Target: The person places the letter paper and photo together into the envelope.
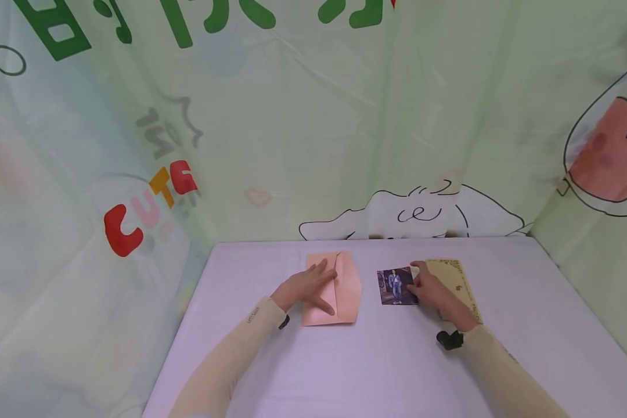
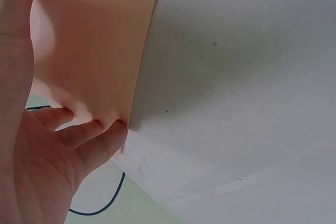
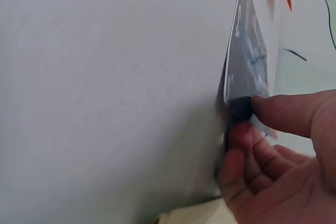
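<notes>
A pink envelope (image 1: 348,290) lies on the table with its flap side at the right. My left hand (image 1: 308,287) rests on it, fingers spread; the left wrist view shows the fingertips touching the envelope's surface (image 2: 94,40). To the right, my right hand (image 1: 432,292) pinches a photo (image 1: 394,285) of a standing person by its right edge, between thumb and fingers. The right wrist view has the photo (image 3: 247,51) tilted at the table surface. A cream card with an ornate gold border (image 1: 451,273) lies partly under my right hand and forearm.
The table (image 1: 386,371) has a pale lilac cover. Behind it and at both sides hangs a printed curtain (image 1: 313,133) with letters and drawings. Each wrist wears a dark band, such as the black one on the right (image 1: 450,340).
</notes>
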Demonstrator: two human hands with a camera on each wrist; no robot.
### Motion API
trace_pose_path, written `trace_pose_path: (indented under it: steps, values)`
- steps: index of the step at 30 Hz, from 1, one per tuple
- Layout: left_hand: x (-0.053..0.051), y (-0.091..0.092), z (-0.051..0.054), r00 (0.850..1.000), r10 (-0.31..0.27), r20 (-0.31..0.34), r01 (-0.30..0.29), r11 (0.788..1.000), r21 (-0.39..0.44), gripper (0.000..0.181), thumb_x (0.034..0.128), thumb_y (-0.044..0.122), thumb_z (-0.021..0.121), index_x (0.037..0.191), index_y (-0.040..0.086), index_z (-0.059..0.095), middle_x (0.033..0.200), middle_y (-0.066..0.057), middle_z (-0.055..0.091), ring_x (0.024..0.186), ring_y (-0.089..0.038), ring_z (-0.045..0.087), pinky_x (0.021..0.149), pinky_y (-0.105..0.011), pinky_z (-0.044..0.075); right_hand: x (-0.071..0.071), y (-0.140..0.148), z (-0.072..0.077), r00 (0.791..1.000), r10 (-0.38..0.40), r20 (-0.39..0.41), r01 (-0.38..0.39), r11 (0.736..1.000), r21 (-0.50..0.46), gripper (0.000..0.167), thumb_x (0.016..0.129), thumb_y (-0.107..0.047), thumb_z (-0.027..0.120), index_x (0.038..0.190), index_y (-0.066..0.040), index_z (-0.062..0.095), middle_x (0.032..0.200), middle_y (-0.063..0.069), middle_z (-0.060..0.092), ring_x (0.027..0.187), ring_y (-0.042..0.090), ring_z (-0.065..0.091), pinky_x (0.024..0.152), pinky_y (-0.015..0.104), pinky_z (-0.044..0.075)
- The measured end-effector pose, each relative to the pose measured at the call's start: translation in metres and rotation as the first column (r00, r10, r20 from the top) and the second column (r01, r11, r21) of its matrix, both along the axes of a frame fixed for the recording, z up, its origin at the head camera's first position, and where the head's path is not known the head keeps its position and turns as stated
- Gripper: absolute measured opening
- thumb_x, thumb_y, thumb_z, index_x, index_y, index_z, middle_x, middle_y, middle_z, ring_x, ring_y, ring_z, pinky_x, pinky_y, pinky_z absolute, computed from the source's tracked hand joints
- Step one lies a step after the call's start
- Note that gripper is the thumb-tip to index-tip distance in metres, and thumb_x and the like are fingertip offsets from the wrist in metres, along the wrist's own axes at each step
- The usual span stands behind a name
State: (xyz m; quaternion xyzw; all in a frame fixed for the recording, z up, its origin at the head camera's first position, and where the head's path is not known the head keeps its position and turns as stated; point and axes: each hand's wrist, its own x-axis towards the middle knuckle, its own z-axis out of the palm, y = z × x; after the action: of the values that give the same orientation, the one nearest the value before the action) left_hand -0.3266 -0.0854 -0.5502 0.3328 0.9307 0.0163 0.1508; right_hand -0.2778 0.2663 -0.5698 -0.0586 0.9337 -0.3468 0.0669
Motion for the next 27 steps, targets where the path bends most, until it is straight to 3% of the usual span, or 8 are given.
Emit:
trace_pose_path:
  steps: [8, 19, 27]
  values:
    - [-0.002, 0.001, -0.001, 1.000, 0.015, 0.008, -0.015, 1.000, -0.011, 0.100, 0.0685, 0.079, 0.072, 0.148, 0.031, 0.033, 0.169, -0.016, 0.013, 0.150, -0.039, 0.031, 0.107, -0.052, 0.047, 0.004, 0.012, 0.000, 1.000, -0.011, 0.027, 0.012, 0.999, -0.040, 0.053, 0.101, -0.005, 0.050, 0.151, 0.002, 0.032, 0.104, 0.018, 0.060, 0.088, 0.023, 0.056, 0.074, 0.034, 0.049]
    - [-0.002, 0.000, -0.003, 1.000, 0.013, 0.015, -0.013, 1.000, -0.008, 0.099, 0.0694, 0.079, 0.071, 0.147, 0.032, 0.032, 0.169, -0.016, 0.012, 0.151, -0.040, 0.030, 0.107, -0.052, 0.046, 0.001, 0.006, 0.004, 0.998, -0.029, 0.061, 0.034, 0.996, -0.082, 0.052, 0.102, -0.008, 0.051, 0.151, -0.001, 0.034, 0.107, 0.019, 0.065, 0.088, 0.022, 0.061, 0.075, 0.032, 0.051]
    - [-0.001, 0.001, -0.002, 1.000, 0.020, 0.023, -0.020, 1.000, -0.006, 0.099, 0.0695, 0.079, 0.071, 0.148, 0.032, 0.032, 0.169, -0.016, 0.011, 0.150, -0.041, 0.030, 0.106, -0.053, 0.047, -0.004, -0.006, 0.005, 0.999, 0.016, 0.034, -0.011, 0.991, -0.134, 0.053, 0.100, -0.005, 0.053, 0.149, 0.002, 0.036, 0.102, 0.020, 0.068, 0.083, 0.018, 0.062, 0.072, 0.029, 0.050]
